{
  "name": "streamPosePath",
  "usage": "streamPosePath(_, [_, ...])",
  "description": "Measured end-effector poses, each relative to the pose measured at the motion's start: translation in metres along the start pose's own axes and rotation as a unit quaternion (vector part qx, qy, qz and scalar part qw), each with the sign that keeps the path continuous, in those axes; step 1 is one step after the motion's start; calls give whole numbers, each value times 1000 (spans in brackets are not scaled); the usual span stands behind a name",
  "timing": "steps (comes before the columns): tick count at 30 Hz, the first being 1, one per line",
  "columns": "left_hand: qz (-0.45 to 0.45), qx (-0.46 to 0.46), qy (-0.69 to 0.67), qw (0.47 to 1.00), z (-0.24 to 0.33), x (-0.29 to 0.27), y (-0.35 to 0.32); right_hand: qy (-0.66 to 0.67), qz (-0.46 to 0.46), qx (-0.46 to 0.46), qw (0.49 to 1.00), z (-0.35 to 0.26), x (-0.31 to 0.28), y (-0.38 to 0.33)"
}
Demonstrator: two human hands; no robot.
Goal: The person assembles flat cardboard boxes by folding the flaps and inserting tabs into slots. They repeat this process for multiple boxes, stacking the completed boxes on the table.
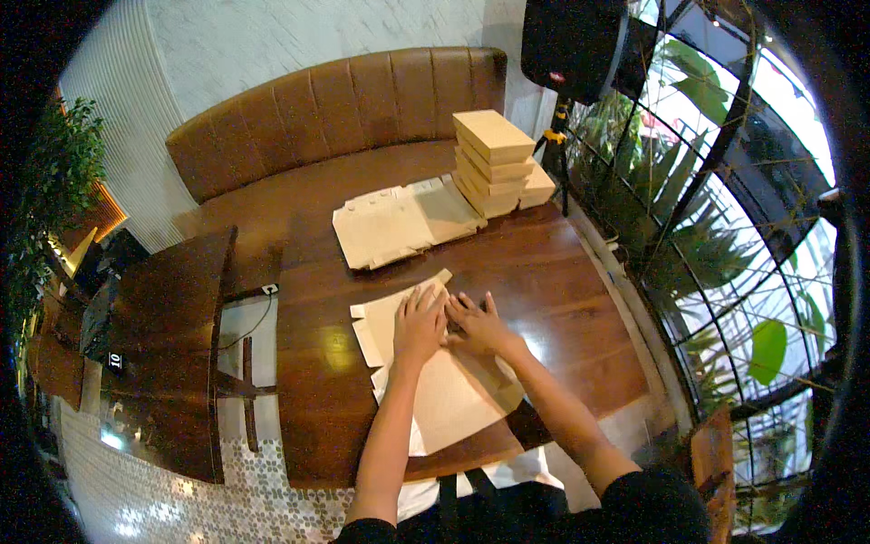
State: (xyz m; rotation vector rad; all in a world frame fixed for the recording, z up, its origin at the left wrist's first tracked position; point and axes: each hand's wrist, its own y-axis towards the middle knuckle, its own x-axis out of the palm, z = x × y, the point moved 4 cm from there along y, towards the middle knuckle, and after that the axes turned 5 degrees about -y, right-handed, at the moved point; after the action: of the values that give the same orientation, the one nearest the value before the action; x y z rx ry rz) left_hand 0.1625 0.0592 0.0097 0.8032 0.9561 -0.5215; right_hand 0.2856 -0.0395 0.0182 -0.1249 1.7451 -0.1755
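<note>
Our left hand (420, 326) lies flat with its fingers extended and our right hand (480, 328) beside it has its fingers spread, both touching an unfolded cardboard sheet (464, 403), though we cannot tell whether the right one pinches any of it. We have this sheet at the near side of the brown wooden desk (317, 390), and beyond it lie more flat cardboard blanks (385, 228) next to a stack of closed boxes (494, 136), with a brown padded backrest (340, 104) behind them.
</note>
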Motion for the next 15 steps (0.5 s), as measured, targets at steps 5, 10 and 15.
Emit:
streamPosePath(5, [43, -1, -22, 999, -1, -1, -3, 74, 19, -46, 996, 5, -14, -8])
streamPosePath(10, [66, -7, -26, 997, 0, -2, -3, 143, 124, 48, 981, 38, -19, -52])
streamPosePath(15, [46, 3, -4, 999, 0, 1, -3, 141, 200, 141, 959, 36, 0, -65])
